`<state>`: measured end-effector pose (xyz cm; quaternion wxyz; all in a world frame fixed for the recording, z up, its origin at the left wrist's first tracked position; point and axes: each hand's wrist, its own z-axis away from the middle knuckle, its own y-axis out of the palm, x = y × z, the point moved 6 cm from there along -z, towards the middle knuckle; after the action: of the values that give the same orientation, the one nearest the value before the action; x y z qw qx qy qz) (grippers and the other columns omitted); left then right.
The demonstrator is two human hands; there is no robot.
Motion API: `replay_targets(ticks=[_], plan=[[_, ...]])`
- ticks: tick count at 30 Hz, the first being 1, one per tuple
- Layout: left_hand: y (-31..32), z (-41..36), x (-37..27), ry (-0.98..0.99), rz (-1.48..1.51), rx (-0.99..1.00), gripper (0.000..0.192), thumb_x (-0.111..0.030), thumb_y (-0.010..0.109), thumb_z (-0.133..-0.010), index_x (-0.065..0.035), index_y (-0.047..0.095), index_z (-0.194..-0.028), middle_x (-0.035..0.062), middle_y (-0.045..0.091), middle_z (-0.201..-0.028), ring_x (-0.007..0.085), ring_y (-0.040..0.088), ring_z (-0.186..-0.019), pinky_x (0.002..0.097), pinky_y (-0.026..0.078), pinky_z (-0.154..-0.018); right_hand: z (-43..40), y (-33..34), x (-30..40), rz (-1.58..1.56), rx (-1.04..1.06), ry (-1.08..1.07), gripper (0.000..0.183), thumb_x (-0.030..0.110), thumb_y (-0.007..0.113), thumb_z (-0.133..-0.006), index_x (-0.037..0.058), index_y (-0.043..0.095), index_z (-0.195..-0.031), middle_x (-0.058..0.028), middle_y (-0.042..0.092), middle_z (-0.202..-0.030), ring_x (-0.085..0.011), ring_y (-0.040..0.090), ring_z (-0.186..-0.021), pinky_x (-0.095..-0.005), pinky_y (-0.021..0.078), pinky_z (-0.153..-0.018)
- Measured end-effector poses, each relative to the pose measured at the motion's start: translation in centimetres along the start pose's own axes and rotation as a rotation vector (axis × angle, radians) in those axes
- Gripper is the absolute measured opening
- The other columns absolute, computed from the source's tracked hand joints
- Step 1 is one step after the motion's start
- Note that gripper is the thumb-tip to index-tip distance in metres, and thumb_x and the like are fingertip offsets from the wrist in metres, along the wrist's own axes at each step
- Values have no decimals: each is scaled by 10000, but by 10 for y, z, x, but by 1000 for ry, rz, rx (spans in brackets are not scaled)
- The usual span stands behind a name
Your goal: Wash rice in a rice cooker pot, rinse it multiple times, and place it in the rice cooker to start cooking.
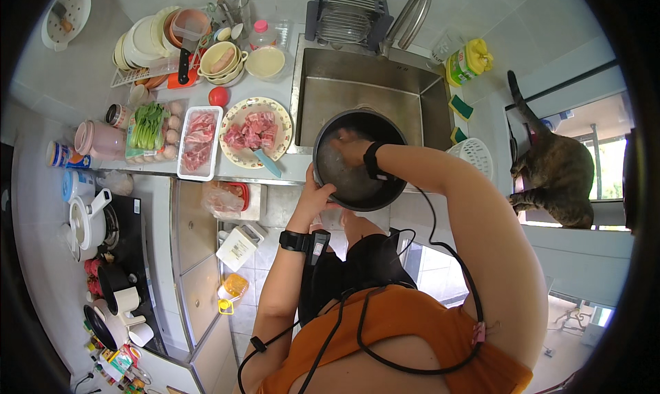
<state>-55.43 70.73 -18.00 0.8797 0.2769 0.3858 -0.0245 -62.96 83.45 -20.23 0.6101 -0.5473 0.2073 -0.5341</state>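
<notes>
A dark round pot is held over the front edge of the stainless steel sink. My left hand grips its left rim, with the thumb on the edge. Inside the pot is cloudy whitish liquid; what lies beneath it cannot be made out. My right hand reaches down into the pot, its fingers blurred and partly in the liquid, so their grip is unclear. Left of the sink, a patterned plate bears raw meat chunks and a light blue-handled utensil.
A white tray of sliced raw meat, a tomato and packed leafy greens are farther left. The faucet rises behind the sink. Sponges and a white basket stand right. A cat is beyond.
</notes>
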Motion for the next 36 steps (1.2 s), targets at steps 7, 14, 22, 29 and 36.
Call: replay_targets(ticks=[7, 14, 22, 29, 36], plan=[[-1, -4, 4, -4, -23, 18, 820, -5, 501, -766, -206, 11, -1392, 210, 481, -1128, 309, 602, -881, 408, 571, -630, 46, 79, -41, 181, 755, 84, 388, 176, 592, -732, 15, 546, -1082, -212, 513, -1186, -292, 457, -1162, -428, 370, -938], [0, 4, -2, -1, -10, -8, 739, -5, 525, -769, -144, 111, -1365, 207, 462, -1138, 309, 611, -846, 367, 583, -577, 5, 24, 5, 43, 288, 83, 419, 192, 508, -785, 53, 530, -1180, -158, 522, -1215, -285, 459, -1164, -407, 355, -962], [-4, -1, 2, -16, -24, -14, 825, -7, 503, -754, -200, 20, -1394, 213, 493, -1112, 300, 615, -837, 394, 569, -605, 46, 21, 22, 251, 640, -45, 385, 204, 513, -782, 62, 555, -1138, -166, 472, -1269, -303, 491, -1131, -417, 360, -960], [-1, 5, -4, -18, -19, -47, 737, -12, 530, -764, -153, 131, -1367, 187, 471, -1135, 272, 608, -832, 347, 578, -579, 7, -9, 1, 126, 427, 133, 449, 250, 496, -816, 82, 472, -1232, -127, 314, -1404, -246, 320, -1275, -395, 338, -987], [-2, 4, -3, 8, -23, -13, 785, -10, 515, -765, -168, 57, -1382, 206, 466, -1143, 298, 605, -857, 377, 575, -603, 40, 33, 26, 256, 459, 31, 428, 228, 444, -848, 74, 441, -1248, -195, 282, -1401, -282, 395, -1230, -399, 362, -968]])
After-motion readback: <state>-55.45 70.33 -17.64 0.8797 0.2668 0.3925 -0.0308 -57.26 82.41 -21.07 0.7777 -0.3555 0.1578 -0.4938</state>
